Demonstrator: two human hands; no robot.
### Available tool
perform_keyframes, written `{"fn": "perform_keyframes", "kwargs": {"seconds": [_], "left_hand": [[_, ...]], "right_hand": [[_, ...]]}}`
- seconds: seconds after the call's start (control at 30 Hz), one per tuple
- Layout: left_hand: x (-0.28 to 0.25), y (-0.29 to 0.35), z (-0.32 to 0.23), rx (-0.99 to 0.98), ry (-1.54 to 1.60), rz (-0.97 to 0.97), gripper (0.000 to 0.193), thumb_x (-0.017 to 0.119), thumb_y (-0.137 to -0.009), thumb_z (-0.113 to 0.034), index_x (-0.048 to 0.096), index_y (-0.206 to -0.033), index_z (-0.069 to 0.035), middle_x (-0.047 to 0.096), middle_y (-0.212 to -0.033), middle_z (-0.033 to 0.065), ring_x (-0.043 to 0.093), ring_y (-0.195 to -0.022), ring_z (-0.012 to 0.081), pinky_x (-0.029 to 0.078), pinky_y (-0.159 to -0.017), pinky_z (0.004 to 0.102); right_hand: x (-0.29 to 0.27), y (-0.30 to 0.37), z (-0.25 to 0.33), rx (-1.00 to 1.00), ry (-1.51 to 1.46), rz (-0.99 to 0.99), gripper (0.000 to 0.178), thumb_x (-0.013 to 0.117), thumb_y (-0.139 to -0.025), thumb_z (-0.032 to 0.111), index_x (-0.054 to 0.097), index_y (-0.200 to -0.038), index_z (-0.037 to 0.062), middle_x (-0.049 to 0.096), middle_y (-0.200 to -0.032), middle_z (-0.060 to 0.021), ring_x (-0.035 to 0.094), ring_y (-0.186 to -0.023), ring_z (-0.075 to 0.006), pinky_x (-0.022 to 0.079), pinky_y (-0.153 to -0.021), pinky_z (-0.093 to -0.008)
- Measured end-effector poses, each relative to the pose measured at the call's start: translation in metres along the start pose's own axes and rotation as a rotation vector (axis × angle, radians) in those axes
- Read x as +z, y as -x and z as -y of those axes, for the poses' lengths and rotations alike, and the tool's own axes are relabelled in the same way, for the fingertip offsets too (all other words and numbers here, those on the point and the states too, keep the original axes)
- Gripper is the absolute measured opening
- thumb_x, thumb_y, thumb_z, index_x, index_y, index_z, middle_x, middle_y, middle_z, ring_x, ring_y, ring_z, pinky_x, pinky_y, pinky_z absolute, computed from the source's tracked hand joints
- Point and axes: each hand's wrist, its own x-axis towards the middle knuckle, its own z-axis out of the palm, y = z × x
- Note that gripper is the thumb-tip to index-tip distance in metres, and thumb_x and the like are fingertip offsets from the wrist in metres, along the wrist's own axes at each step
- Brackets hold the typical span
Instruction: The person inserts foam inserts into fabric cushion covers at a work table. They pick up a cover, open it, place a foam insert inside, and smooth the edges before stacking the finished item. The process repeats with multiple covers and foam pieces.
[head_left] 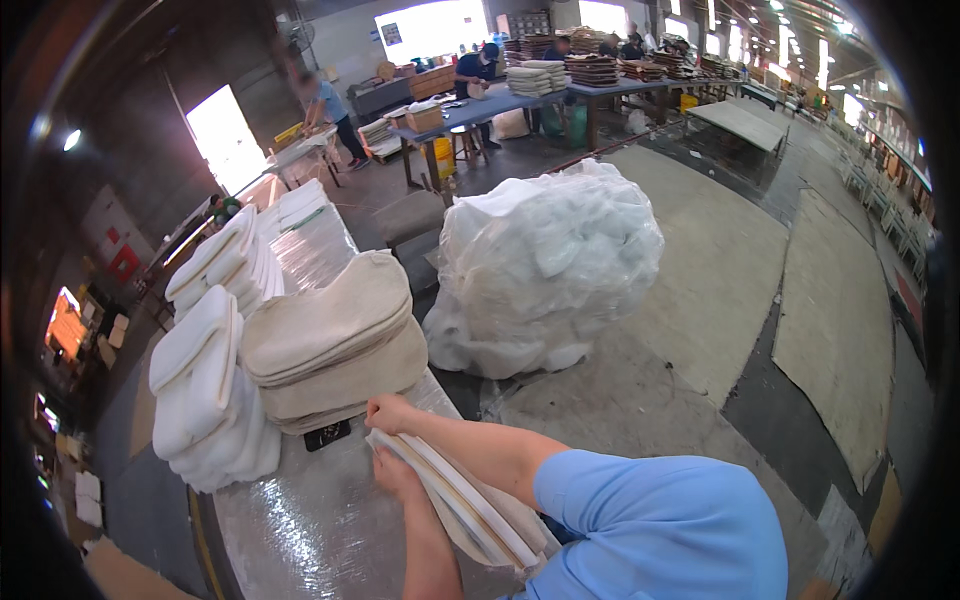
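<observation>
Fabric stack (335,345) just beyond right hand (389,412)

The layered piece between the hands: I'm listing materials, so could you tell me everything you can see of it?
The layered piece is long and narrow, with white, tan and beige bands running lengthwise. It looks like soft fabric or padding; the exact material is unclear. It slants from the far end, held by the left hand and right hand, down toward the blue shirt. Whether it touches the tabletop cannot be told.
</observation>
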Motion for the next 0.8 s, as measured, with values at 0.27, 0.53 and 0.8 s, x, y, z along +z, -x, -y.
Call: {"fn": "perform_keyframes", "kwargs": {"seconds": [0.27, 0.53, 0.8], "left_hand": [[-0.011, -0.043, -0.007, -0.117, -0.075, 0.007, 0.025, 0.061, -0.106, -0.019, 0.073, -0.107, 0.003, 0.073, -0.096, 0.0079, 0.064, -0.088, 0.0165, 0.052, -0.078, 0.0354], [-0.004, -0.043, -0.007, 0.109, -0.306, -0.249, 0.025, 0.058, -0.106, -0.016, 0.064, -0.092, 0.004, 0.066, -0.083, 0.0147, 0.059, -0.075, 0.0243, 0.047, -0.070, 0.0418], [-0.003, -0.056, -0.002, 0.229, -0.230, -0.247, 0.016, 0.055, -0.107, -0.009, 0.062, -0.095, -0.001, 0.061, -0.089, 0.0099, 0.055, -0.083, 0.0178, 0.045, -0.075, 0.0362]], "right_hand": [[0.011, -0.001, -0.003, -0.066, -0.050, -0.107, 0.018, 0.077, -0.090, 0.025, 0.074, -0.092, 0.0074, 0.076, -0.091, -0.0136, 0.073, -0.085, -0.0285, 0.056, -0.079, -0.0427], [0.034, 0.022, -0.004, -0.028, -0.352, -0.104, 0.011, 0.069, -0.100, 0.012, 0.066, -0.094, 0.0034, 0.069, -0.082, -0.0050, 0.062, -0.077, -0.0114, 0.050, -0.069, -0.0304], [0.043, 0.021, -0.005, -0.098, -0.533, -0.139, 0.003, 0.064, -0.104, 0.003, 0.064, -0.101, 0.0018, 0.071, -0.096, -0.0044, 0.061, -0.087, -0.0086, 0.051, -0.078, -0.0262]]}}
